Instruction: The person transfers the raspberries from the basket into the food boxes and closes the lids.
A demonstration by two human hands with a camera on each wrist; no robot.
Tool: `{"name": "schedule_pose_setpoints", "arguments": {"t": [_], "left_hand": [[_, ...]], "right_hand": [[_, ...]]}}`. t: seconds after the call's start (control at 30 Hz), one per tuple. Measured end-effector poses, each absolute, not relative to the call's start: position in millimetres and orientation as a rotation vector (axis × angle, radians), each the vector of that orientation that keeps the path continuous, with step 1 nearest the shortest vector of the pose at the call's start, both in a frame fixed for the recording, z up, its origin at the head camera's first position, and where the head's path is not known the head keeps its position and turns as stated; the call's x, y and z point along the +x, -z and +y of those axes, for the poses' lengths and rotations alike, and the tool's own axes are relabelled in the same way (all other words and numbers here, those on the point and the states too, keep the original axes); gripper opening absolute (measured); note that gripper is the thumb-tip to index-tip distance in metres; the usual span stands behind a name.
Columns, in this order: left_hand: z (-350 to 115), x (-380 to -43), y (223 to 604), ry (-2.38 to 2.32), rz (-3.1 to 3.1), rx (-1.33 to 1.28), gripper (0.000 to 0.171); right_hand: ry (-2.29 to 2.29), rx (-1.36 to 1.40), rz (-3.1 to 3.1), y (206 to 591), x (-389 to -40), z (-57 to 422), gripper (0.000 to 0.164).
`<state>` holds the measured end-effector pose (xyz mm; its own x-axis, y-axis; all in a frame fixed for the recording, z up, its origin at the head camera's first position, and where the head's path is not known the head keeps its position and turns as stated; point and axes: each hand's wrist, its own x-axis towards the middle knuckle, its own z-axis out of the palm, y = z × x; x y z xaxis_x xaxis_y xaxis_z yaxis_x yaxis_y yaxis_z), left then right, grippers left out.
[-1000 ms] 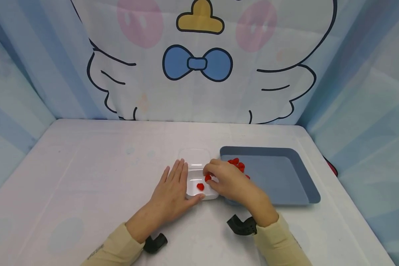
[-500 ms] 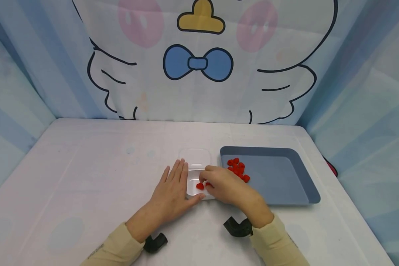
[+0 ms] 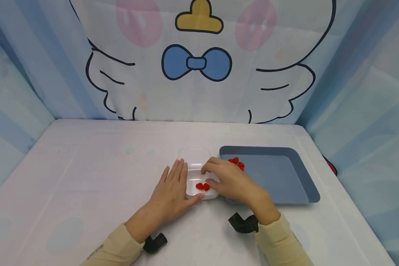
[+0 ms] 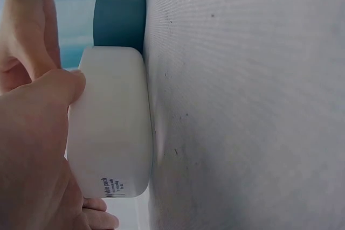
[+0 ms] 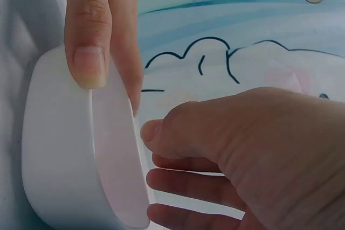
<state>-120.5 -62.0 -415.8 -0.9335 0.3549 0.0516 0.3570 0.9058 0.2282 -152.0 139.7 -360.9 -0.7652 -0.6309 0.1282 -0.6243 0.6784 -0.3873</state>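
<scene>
A small white plastic box [image 3: 210, 197] stands in front of me, its clear lid [image 3: 195, 155] folded back. Inside lie two small red pieces, one red piece [image 3: 199, 186] beside another red piece [image 3: 206, 187]; their exact kind is too small to tell. My left hand [image 3: 170, 195] lies with straight fingers along the box's left side, its thumb on the front rim. That thumb presses the white box [image 4: 110, 117] in the left wrist view. Over the box's right part hovers my right hand [image 3: 234, 181], thumb and fingers apart, holding nothing visible.
A blue-grey tray [image 3: 279, 181] stands right of the box, with several more red pieces [image 3: 241, 166] at its left end, partly hidden by my right hand. A printed curtain [image 3: 196, 99] hangs behind the white table [image 3: 96, 177].
My right hand has lowered a red piece into the box beside the first, let go of it, and drawn back up and right. The left hand has stayed put.
</scene>
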Motion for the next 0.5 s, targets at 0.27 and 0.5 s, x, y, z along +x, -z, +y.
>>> {"name": "schedule_pose_setpoints", "arguments": {"t": [0.27,0.5], "left_hand": [[-63,-120,416,0.386,-3.06,-0.563,0.104],[-62,-120,417,0.384,-3.055,-0.56,0.103]], "right_hand": [[0.695,-1.111,2.91,359,-160,153,0.02],[0.803,-1.003,2.971,358,-167,169,0.017]]}}
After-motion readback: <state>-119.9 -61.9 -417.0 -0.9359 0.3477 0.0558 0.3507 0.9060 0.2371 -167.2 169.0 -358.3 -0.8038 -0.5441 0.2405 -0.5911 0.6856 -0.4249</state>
